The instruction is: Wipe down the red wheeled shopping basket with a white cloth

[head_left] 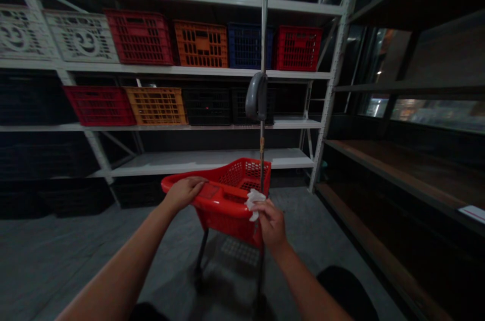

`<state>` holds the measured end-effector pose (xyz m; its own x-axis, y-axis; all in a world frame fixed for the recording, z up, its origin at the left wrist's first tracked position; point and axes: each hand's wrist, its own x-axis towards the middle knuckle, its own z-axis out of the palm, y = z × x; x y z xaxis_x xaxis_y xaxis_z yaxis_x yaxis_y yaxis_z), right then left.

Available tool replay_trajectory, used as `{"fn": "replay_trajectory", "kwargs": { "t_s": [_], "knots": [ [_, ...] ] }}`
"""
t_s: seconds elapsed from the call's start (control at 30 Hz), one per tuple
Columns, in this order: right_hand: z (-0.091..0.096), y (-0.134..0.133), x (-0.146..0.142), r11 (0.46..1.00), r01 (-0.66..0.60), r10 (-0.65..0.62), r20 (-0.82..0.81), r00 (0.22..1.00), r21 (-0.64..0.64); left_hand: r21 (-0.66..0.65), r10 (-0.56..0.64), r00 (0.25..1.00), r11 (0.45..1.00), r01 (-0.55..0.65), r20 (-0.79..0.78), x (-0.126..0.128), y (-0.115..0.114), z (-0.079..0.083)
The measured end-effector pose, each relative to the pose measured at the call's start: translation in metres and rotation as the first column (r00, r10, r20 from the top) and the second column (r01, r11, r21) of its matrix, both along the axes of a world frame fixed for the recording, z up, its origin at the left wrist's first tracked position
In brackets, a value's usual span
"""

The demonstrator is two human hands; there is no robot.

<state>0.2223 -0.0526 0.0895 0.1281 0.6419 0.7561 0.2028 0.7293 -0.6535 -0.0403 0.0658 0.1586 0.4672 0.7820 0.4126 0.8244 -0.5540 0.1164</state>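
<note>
**poster_1:** Okay, so your hands are apart. Your left hand (184,193) is lying across the rim of the red plastic basket (227,210), though I can't tell if it's really gripping or just resting. Your right hand (271,225) is pinched shut on a white wipe (254,204), right up by the basket's edge.

**poster_2:** Yep, and the basket's at your 12 o'clock, on a wheeled stand with dark legs (199,255) on the concrete floor (76,260). It looks light and fairly stiff, but the thin plastic might flex a bit. If you want a solid hold, I'd take the thick rim or the tall metal pole (262,23) with the grey curved handle (254,96). The wheels could make it roll off easily, and that wipe looks soft and floppy.

**poster_1:** What's around you? From 10 to 1 o'clock there's white metal shelving (189,71) with red crates (139,37), an orange crate (200,44) and a blue crate (246,46). Lower down are black crates (207,106). Over at your 3 o'clock, there are dark wooden shelves (394,169).
</note>
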Motion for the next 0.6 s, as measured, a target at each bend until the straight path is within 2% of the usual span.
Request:
{"fn": "replay_trajectory", "kwargs": {
  "t_s": [0.1, 0.2, 0.3, 0.37, 0.43, 0.5, 0.6],
  "knots": [
    [-0.003, 0.016, 0.002, 0.997, 0.034, -0.036, -0.024, 0.999, -0.068, 0.125, 0.081, 0.997, 0.989, -0.078, -0.019, -0.001, -0.001, 0.001],
    [-0.009, 0.037, 0.001, 0.992, 0.043, -0.053, -0.076, 0.996, -0.122, 0.290, 0.215, 0.976, 0.932, -0.218, 0.043, 0.011, -0.016, 0.003],
    [-0.015, 0.044, -0.010, 0.987, 0.056, -0.073, -0.108, 0.992, -0.148, 0.375, 0.158, 0.981, 0.908, -0.188, 0.109, 0.041, -0.043, 0.004],
    [-0.019, 0.041, -0.021, 0.984, 0.073, -0.092, -0.111, 0.990, -0.164, 0.382, 0.085, 0.989, 0.915, -0.126, 0.124, 0.068, -0.063, 0.001],
    [-0.024, 0.038, -0.028, 0.981, 0.067, -0.090, -0.125, 0.988, -0.183, 0.333, 0.071, 0.994, 0.938, -0.097, 0.088, 0.092, -0.078, -0.005],
    [-0.030, 0.039, -0.029, 0.973, 0.045, -0.086, -0.178, 0.980, -0.224, 0.325, 0.135, 0.989, 0.934, -0.146, 0.057, 0.108, -0.086, -0.014],
    [-0.034, 0.049, -0.018, 0.951, 0.043, -0.131, -0.273, 0.953, -0.305, 0.394, 0.245, 0.968, 0.885, -0.248, 0.059, 0.111, -0.085, -0.026]
  ]
}}
